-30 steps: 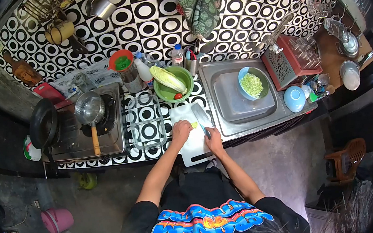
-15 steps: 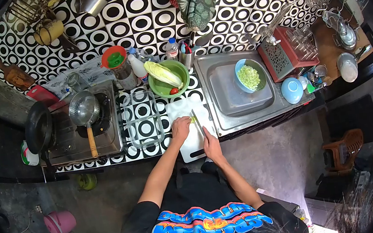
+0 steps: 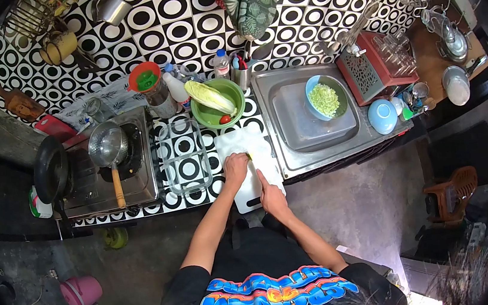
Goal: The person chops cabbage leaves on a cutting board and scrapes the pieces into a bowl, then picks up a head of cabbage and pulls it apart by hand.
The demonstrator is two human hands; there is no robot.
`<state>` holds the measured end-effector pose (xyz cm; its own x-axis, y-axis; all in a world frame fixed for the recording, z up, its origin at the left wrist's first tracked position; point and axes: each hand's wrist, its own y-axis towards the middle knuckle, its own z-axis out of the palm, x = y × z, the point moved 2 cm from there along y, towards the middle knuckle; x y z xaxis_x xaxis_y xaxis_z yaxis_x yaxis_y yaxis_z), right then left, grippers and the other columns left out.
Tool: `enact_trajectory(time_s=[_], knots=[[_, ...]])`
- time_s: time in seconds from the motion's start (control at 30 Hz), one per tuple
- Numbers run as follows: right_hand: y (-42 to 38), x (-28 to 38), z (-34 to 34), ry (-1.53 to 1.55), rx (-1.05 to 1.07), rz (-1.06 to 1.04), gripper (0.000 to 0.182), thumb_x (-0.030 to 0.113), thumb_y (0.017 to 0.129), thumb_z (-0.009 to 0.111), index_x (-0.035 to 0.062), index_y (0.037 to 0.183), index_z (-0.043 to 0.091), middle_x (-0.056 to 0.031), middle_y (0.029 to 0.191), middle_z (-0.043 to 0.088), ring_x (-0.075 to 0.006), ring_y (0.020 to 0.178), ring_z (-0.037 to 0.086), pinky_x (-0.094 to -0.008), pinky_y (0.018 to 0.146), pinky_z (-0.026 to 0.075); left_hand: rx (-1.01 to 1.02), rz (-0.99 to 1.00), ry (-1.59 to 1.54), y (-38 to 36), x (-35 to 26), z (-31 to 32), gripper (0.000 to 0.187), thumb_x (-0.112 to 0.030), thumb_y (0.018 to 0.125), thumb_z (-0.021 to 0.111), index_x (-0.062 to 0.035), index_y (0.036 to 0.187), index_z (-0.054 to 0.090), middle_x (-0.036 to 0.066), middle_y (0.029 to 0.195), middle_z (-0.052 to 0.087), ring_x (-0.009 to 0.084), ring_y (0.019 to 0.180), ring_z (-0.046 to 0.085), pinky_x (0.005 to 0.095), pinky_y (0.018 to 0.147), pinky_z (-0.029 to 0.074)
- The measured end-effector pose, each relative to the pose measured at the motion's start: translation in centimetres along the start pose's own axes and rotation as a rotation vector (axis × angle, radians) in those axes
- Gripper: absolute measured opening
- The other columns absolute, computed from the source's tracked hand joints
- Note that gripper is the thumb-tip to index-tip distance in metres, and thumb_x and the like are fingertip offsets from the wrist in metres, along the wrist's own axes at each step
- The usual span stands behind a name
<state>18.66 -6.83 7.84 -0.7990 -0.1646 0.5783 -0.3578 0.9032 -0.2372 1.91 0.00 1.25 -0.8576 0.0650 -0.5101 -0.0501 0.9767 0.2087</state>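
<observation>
head view, steeply downward, far above counter (image 3: 196, 158)

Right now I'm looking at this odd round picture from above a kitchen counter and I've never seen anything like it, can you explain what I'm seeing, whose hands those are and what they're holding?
The picture comes from a camera worn on a person's head, looking forward and down through a very wide lens, which bends the edges into a circle. The two bare arms reaching up from the bottom belong to that person.

On the counter lies a white cutting board. The left hand presses down on a small green piece of vegetable. The right hand grips a knife, seen edge-on beside that piece.

Behind the board is a green bowl with a cabbage leaf and a tomato. To the right, a sink holds a blue bowl of chopped greens. To the left stand a clear glass dish and a stove with a pan.
</observation>
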Motion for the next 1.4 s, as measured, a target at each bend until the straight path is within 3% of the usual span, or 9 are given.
enact_trajectory(time_s=[0.17,0.27,0.37,0.47,0.63,0.7,0.93,1.27,1.4], knots=[[1.0,-0.4,-0.3,0.012,0.043,-0.046,0.073,0.002,0.09,0.046,0.0147,0.159,0.025,-0.0345,0.069,0.061,-0.0529,0.067,0.063,-0.0614,0.069,0.049,-0.004,-0.044,0.017,0.1,-0.4,0.0,0.013,-0.015,0.086,0.064,-0.0086,0.083,0.075,0.003,0.088,0.071,0.0257,0.087,0.064,0.0404,0.081,0.047],[1.9,-0.5,-0.6,0.061,0.074,0.016,0.08,-0.002,0.087,0.046,0.0232,0.16,0.024,-0.0363,0.078,0.063,-0.0549,0.079,0.065,-0.0633,0.079,0.048,-0.064,-0.064,-0.016,-0.1,-0.3,0.0,0.013,-0.014,0.086,0.063,-0.0084,0.083,0.074,0.003,0.087,0.071,0.0258,0.087,0.063,0.0404,0.081,0.046],[3.6,-1.5,1.3,0.094,0.071,-0.052,0.082,-0.003,0.086,0.044,0.0259,0.16,0.023,-0.0362,0.075,0.062,-0.056,0.076,0.064,-0.0637,0.077,0.047,0.038,-0.133,0.055,-0.1,-0.5,0.1,0.012,-0.014,0.086,0.064,-0.0085,0.085,0.075,0.003,0.09,0.072,0.0263,0.089,0.064,0.0406,0.081,0.046],[6.3,-0.7,1.6,0.152,0.059,-0.07,0.083,-0.004,0.086,0.043,0.0288,0.16,0.022,-0.0363,0.075,0.062,-0.0562,0.077,0.064,-0.0633,0.077,0.048,-0.037,-0.129,0.039,-0.5,-0.5,0.1,0.012,-0.014,0.086,0.064,-0.0091,0.088,0.076,0.004,0.093,0.073,0.0264,0.091,0.064,0.0401,0.082,0.046],[8.4,-1.9,0.8,0.177,0.029,-0.233,0.07,0.004,0.094,0.044,0.0141,0.159,0.022,-0.0385,0.077,0.062,-0.0574,0.074,0.062,-0.0622,0.071,0.049,-0.115,-0.117,-0.149,-0.7,0.0,0.3,0.013,-0.015,0.086,0.066,-0.0076,0.088,0.077,0.006,0.096,0.074,0.0297,0.09,0.067,0.0424,0.083,0.05],[7.8,-1.9,-0.4,0.168,0.058,-0.243,0.07,0.003,0.094,0.044,0.0133,0.159,0.022,-0.0382,0.078,0.063,-0.0573,0.074,0.062,-0.0617,0.071,0.049,-0.193,-0.092,-0.225,-0.6,0.2,0.6,0.011,-0.013,0.083,0.07,-0.006,0.086,0.078,0.007,0.095,0.073,0.0326,0.087,0.068,0.0434,0.082,0.052],[6.0,-1.8,-1.0,0.175,0.131,-0.205,0.069,0.002,0.093,0.044,0.0106,0.158,0.023,-0.0391,0.08,0.062,-0.0568,0.079,0.062,-0.0589,0.075,0.049,-0.104,-0.275,-0.351,-0.6,0.3,-0.3,0.01,-0.012,0.081,0.076,-0.0053,0.089,0.077,0.011,0.092,0.071,0.0334,0.085,0.068,0.0416,0.079,0.052],[5.4,-3.5,2.0,0.23,-0.026,-0.229,0.07,0.004,0.096,0.044,0.0197,0.161,0.021,-0.0337,0.063,0.058,-0.054,0.06,0.058,-0.0615,0.06,0.045,-0.132,-0.175,-0.309,-1.2,0.2,0.2,0.014,-0.008,0.084,0.071,-0.0041,0.095,0.078,0.013,0.097,0.074,0.033,0.094,0.068,0.0411,0.086,0.053],[7.0,-2.8,0.8,0.155,0.066,-0.163,0.069,0.005,0.096,0.044,0.0203,0.16,0.021,-0.0366,0.074,0.062,-0.0556,0.073,0.062,-0.0612,0.07,0.049,-0.135,-0.055,-0.317,-1.7,0.9,0.0,0.016,-0.007,0.085,0.07,-0.0045,0.098,0.078,0.012,0.101,0.075,0.0322,0.095,0.068,0.0407,0.087,0.054]])
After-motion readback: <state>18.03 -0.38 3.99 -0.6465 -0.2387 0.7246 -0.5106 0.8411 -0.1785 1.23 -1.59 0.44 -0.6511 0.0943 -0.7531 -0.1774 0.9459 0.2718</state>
